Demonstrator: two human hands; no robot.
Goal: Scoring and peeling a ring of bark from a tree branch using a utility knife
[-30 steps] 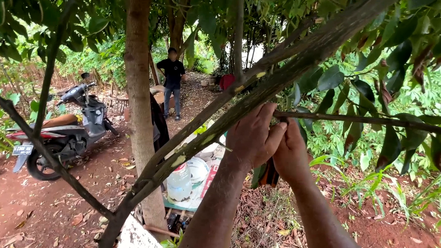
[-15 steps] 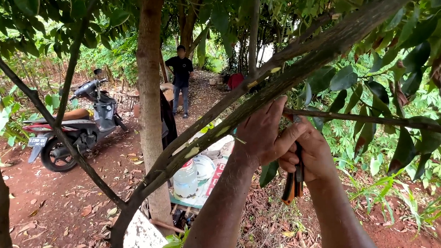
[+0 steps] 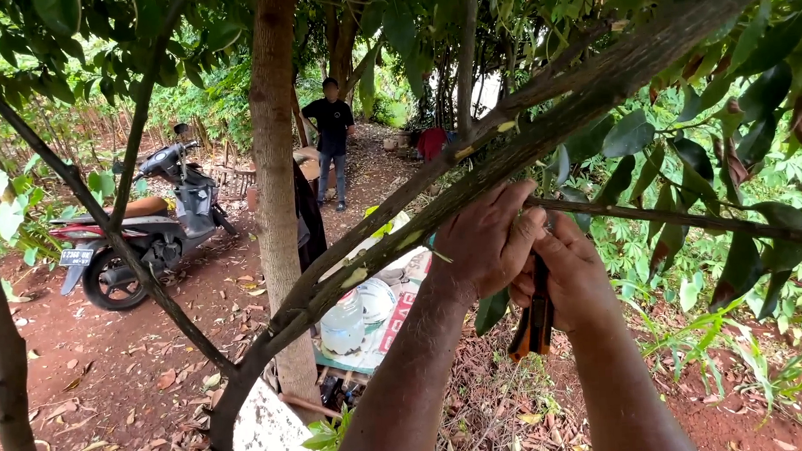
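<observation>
Both hands work close under 1 thick slanted branch point(image 3: 540, 136). The left hand point(image 3: 482, 245) has its fingers curled against the branch. The right hand point(image 3: 576, 277) grips 1 knife point(image 3: 533, 323) with an orange-black handle, just under 1 thin side branch point(image 3: 685, 217). Below stands 1 clear plastic jug point(image 3: 342, 325).

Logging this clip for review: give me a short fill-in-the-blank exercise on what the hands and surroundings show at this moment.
1. The right hand grips a tool with orange and ____ handles.
2. The left hand rests against a thick slanting ____.
3. A parked ____ stands on the red soil at the left.
4. A clear plastic bottle sits near the foot of the tree ____.

Missing words: black; branch; scooter; trunk
</observation>
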